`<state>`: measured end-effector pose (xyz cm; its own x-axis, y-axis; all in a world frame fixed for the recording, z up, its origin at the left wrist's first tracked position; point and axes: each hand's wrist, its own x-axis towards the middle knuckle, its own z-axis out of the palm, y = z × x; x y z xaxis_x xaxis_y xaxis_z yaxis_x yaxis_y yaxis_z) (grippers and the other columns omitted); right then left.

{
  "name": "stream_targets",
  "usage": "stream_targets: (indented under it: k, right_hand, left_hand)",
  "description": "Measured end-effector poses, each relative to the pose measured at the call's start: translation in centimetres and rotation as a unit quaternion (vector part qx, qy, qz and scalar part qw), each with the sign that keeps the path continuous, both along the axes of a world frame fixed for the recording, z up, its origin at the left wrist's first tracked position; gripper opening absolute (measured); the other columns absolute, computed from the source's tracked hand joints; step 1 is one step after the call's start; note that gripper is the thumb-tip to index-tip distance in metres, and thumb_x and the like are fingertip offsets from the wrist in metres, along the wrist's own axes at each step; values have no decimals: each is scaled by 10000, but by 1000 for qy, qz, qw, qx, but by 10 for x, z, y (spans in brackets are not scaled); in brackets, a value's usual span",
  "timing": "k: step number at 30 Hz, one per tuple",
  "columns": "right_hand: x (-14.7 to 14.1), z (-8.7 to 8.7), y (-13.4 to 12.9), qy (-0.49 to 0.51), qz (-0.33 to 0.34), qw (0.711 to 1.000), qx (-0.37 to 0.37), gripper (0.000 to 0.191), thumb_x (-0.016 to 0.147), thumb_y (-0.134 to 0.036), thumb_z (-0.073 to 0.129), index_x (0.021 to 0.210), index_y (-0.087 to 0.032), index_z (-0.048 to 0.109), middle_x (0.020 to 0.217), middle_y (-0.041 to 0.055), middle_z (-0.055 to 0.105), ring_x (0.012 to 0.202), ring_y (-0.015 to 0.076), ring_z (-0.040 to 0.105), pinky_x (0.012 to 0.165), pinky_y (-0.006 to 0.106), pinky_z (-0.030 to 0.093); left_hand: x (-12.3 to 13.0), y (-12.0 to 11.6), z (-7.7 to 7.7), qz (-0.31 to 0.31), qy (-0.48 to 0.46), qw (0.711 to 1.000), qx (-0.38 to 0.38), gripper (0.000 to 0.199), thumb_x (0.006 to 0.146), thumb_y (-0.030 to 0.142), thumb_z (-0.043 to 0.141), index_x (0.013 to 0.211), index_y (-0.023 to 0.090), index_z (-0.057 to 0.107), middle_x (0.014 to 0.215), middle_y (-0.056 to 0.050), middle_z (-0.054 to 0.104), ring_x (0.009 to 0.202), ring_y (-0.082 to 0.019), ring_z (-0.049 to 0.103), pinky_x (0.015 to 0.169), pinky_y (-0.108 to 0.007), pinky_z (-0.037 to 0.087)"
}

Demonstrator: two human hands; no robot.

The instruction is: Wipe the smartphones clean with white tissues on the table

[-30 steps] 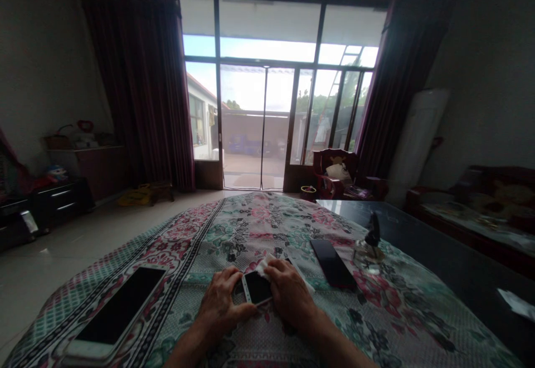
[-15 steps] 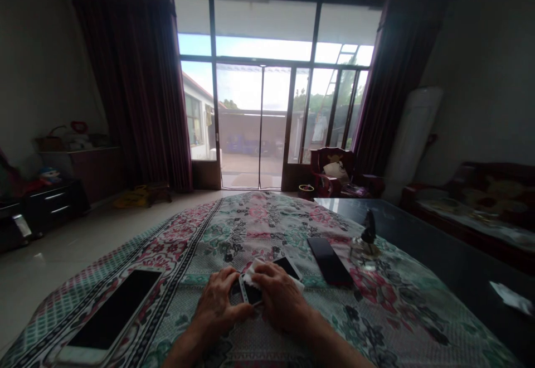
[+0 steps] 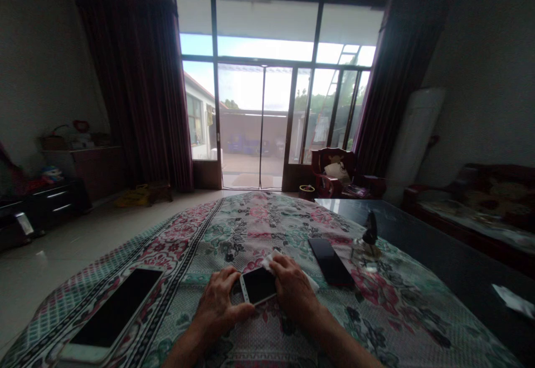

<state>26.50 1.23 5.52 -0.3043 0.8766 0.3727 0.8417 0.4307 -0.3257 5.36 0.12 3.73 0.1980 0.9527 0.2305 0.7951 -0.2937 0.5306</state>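
Note:
A white smartphone point(image 3: 258, 287) with a dark screen lies crosswise on the flowered tablecloth point(image 3: 234, 334). My left hand point(image 3: 219, 298) grips its left end between thumb and fingers. A white tissue or cloth point(image 3: 270, 260) is under the fingers of my right hand point(image 3: 295, 287), pressed on the phone's right part, which the hand hides. To the right lies a black smartphone point(image 3: 330, 262), face up and apart from my hands. Nearer the left edge is a larger-looking white phone point(image 3: 115, 312), also with a dark screen.
Beyond the black phone stands a small dark figurine on a clear base point(image 3: 368, 240). A black table point(image 3: 401, 228) runs along the right, with a white paper or packet point(image 3: 514, 299) on it. A wooden chair point(image 3: 334, 173) stands near the glass door point(image 3: 254, 128).
My right hand has slid right with the white cloth along the phone, uncovering more of its screen. My left hand keeps its hold on the left end.

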Motion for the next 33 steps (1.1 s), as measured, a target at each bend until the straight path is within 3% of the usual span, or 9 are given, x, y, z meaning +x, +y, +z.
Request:
stream_targets:
  k: [6,11,15,21,25,29,33]
  right_hand:
    - [-16,-2,-12,5,108,994,9,380,803,-107,442,1113,-245,615,1176,37,586,1129,191,495,1014,310,347]
    - [-19,-2,-14,7,150,989,12,352,827,-124,444,1106,-251,615,1179,27,589,1125,180,499,1005,295,354]
    - [-14,-2,-10,14,131,991,15,350,842,-115,420,1092,-243,629,1163,31,603,1116,174,509,1008,293,354]
    - [-2,-3,3,17,21,1000,9,385,806,-83,408,1082,-203,649,1183,64,607,1128,198,513,1015,313,359]
    - [7,-3,9,8,-13,1000,3,404,787,-73,408,1089,-189,650,1178,79,611,1127,203,522,1013,316,364]
    - [5,-4,6,7,-2,1000,7,416,787,-75,404,1101,-208,642,1191,68,602,1144,202,509,1019,320,358]
    - [-8,-2,-6,8,70,998,9,422,771,-80,430,1112,-231,627,1196,45,594,1153,193,496,1041,313,332]
  left_hand:
    - [1,0,1,-3,-1,1000,1,569,588,427,727,1094,180,646,1251,-89,593,1157,-301,505,1001,-375,392]
    - [2,-1,4,-9,2,1000,-6,507,598,413,716,1052,198,650,1225,-78,603,1117,-293,521,972,-380,409]
    - [2,-1,4,-6,5,1000,-4,527,607,402,711,1084,189,636,1242,-85,592,1130,-292,510,981,-378,401]
    - [1,-1,3,-9,5,1000,0,546,613,416,713,1100,181,637,1250,-89,589,1141,-290,508,980,-363,400]
    - [1,-1,4,-7,-1,1000,0,556,603,422,720,1103,191,640,1257,-89,589,1152,-295,506,988,-366,394]
    - [1,-1,3,-7,-5,1000,4,540,595,414,726,1083,198,647,1243,-83,598,1132,-292,515,980,-372,399]
    - [1,-1,2,-10,-7,1000,5,520,606,417,721,1068,191,646,1231,-84,600,1120,-288,517,973,-371,405]
